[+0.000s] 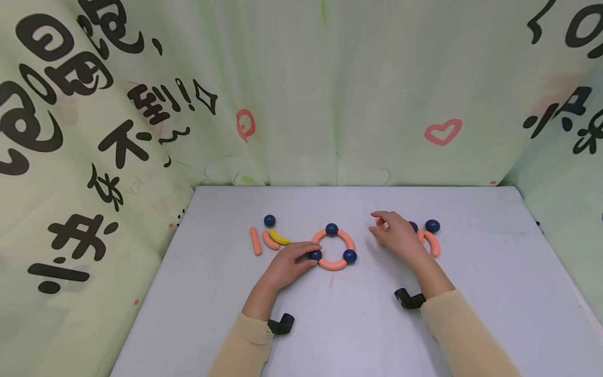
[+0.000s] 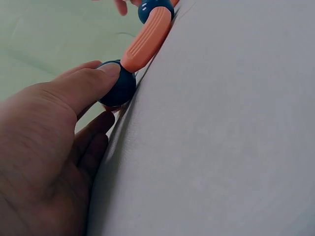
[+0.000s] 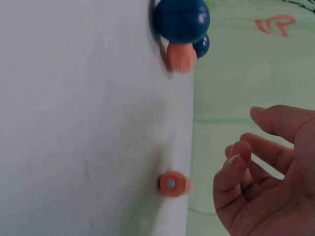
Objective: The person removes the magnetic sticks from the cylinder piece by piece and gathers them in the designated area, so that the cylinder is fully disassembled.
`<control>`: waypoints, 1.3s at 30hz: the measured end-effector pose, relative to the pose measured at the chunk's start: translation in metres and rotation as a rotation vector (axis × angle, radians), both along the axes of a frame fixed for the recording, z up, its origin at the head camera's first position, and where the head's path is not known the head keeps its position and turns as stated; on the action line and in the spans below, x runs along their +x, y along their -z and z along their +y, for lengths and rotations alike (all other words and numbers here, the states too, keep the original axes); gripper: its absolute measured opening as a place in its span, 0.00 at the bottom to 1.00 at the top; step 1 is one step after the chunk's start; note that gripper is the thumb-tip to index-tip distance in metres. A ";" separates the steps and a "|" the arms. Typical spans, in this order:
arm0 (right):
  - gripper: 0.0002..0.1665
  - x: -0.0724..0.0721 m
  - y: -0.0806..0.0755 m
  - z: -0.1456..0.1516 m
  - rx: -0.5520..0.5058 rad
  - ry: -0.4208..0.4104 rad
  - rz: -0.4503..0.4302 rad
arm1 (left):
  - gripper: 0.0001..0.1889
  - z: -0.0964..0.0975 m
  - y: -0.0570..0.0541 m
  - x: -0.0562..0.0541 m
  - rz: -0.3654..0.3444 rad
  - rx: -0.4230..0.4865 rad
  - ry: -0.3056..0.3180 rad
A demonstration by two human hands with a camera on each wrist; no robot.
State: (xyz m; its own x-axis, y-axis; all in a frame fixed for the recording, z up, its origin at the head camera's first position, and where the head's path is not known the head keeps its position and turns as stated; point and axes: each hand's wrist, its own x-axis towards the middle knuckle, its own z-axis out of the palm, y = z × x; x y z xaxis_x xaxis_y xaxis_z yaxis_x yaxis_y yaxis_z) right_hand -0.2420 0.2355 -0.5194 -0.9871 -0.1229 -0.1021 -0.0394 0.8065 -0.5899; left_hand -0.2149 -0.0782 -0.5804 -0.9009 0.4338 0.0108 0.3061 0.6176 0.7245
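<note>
On the table lies a ring made of three dark blue balls and three curved orange rods (image 1: 333, 265). My left hand (image 1: 288, 266) pinches the ring's left blue ball (image 2: 121, 90) between thumb and fingers. In the left wrist view, a ribbed curved rod (image 2: 147, 40) joins that ball to another blue ball (image 2: 148, 11). My right hand (image 1: 397, 236) hovers right of the ring, fingers loosely bent and holding nothing. Partly behind it are a blue ball (image 1: 413, 226) and an orange rod (image 1: 421, 235). The right wrist view shows an orange rod end (image 3: 171, 183) with a grey dot.
Left of the ring lie a straight orange rod (image 1: 255, 241), a curved orange rod (image 1: 270, 240), a curved yellow rod (image 1: 279, 237) and a blue ball (image 1: 269, 220). At right are another blue ball (image 1: 432, 225) and curved rod (image 1: 433, 244). A printed curtain (image 1: 301, 94) surrounds the table.
</note>
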 end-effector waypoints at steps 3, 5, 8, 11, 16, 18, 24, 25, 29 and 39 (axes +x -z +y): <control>0.26 0.014 -0.002 -0.014 -0.050 -0.042 0.011 | 0.21 0.001 0.000 0.000 -0.013 -0.006 -0.011; 0.24 0.024 0.000 -0.024 -0.093 -0.077 0.008 | 0.20 0.002 0.000 0.000 -0.013 -0.010 -0.015; 0.21 0.039 0.005 -0.038 -0.164 -0.137 -0.019 | 0.20 0.002 0.000 0.000 0.005 -0.004 -0.012; 0.21 0.048 0.012 -0.049 -0.220 -0.201 -0.042 | 0.20 0.002 -0.001 0.000 0.021 0.001 -0.006; 0.20 0.052 0.023 -0.059 -0.260 -0.239 -0.066 | 0.21 0.002 -0.002 -0.001 0.011 -0.005 -0.013; 0.19 0.052 0.025 -0.060 -0.258 -0.235 -0.084 | 0.20 0.002 -0.002 0.000 0.007 -0.003 -0.015; 0.18 0.051 0.030 -0.065 -0.236 -0.287 -0.100 | 0.20 0.002 -0.002 0.000 -0.003 -0.012 -0.019; 0.18 0.052 0.030 -0.067 -0.233 -0.299 -0.094 | 0.20 0.002 -0.002 0.000 -0.001 -0.013 -0.018; 0.17 0.052 0.030 -0.072 -0.204 -0.326 -0.057 | 0.20 0.001 -0.001 0.000 0.022 -0.004 -0.011; 0.19 0.049 0.034 -0.078 -0.145 -0.268 -0.055 | 0.20 0.001 -0.001 0.000 0.021 -0.010 -0.008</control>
